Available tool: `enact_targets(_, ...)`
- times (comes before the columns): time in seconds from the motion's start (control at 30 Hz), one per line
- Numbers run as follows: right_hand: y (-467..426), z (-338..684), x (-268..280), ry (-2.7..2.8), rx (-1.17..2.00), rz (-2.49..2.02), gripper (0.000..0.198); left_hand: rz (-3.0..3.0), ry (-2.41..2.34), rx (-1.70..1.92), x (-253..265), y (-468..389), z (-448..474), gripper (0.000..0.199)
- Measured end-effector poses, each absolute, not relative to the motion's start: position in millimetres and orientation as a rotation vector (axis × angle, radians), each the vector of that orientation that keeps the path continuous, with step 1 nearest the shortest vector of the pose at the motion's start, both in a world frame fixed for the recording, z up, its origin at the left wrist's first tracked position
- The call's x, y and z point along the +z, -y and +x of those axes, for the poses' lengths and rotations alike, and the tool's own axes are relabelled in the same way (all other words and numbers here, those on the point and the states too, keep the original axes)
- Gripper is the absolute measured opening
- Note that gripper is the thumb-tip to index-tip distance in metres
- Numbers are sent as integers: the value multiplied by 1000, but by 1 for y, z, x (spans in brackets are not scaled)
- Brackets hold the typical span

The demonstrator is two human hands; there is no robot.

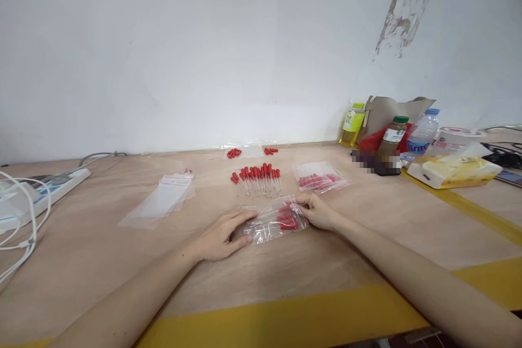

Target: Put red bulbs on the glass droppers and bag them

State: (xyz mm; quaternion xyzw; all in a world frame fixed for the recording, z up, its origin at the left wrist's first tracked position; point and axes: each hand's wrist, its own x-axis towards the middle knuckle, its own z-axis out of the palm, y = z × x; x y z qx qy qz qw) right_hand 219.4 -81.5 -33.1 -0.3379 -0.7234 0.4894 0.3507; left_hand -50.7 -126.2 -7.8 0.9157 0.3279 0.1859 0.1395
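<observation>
A clear zip bag lies flat on the table between my hands, with several red-bulbed droppers inside its right end. My left hand rests at the bag's left end, thumb and fingers apart around its edge. At the right end, my right hand pinches the bag's edge. Just beyond the bag lies a row of loose glass droppers with red bulbs pointing away from me. A stack of filled bags sits behind my right hand.
Flat unfilled bags lie at left, near a power strip with white cables. Loose red bulbs sit on plastic by the wall. Bottles and a tissue pack stand at right. Yellow tape marks the front edge.
</observation>
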Motion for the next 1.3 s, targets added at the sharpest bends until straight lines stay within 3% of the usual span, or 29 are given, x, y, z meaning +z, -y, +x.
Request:
enact_targets(0.37, 80, 221, -38, 1745, 1080, -1166, 20, 2643, -882, 547, -6, 126, -49, 37)
enact_targets(0.6, 42, 224, -21, 1855, 545, -1463, 15, 2618, -888, 560, -7, 126, -50, 37)
enact_targets(0.7, 18, 207, -15, 1836, 415, -1711, 23, 2627, -873, 567, -7, 127, -49, 36)
enact_targets(0.87, -16, 182, -13, 1772, 382, -1862, 36, 2641, -876, 560, -8, 127, -50, 36)
enact_targets(1.1, -37, 170, -11, 1843, 441, -1962, 23, 2644, -847, 563, -7, 126, -50, 35)
enact_targets(1.3, -25, 168, 2, 1824, 435, -1906, 26, 2642, -846, 564, -7, 128, -49, 35)
